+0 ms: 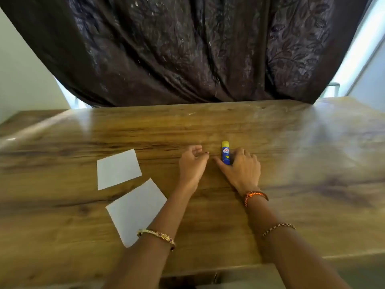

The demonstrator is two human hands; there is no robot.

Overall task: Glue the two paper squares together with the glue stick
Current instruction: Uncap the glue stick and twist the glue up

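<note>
Two white paper squares lie on the wooden table (291,163) to the left, one farther away (118,168) and one nearer (136,209), apart from each other. A blue glue stick (225,153) with a yellow cap lies on the table, cap pointing away from me. My right hand (239,170) rests over its lower end, thumb on its left side and fingers curled round its right side. My left hand (192,163) hovers just left of it with fingers loosely curled, holding nothing. My left forearm crosses the nearer square's right corner.
A dark patterned curtain (198,49) hangs behind the table's far edge. The table's near edge runs along the bottom of the view.
</note>
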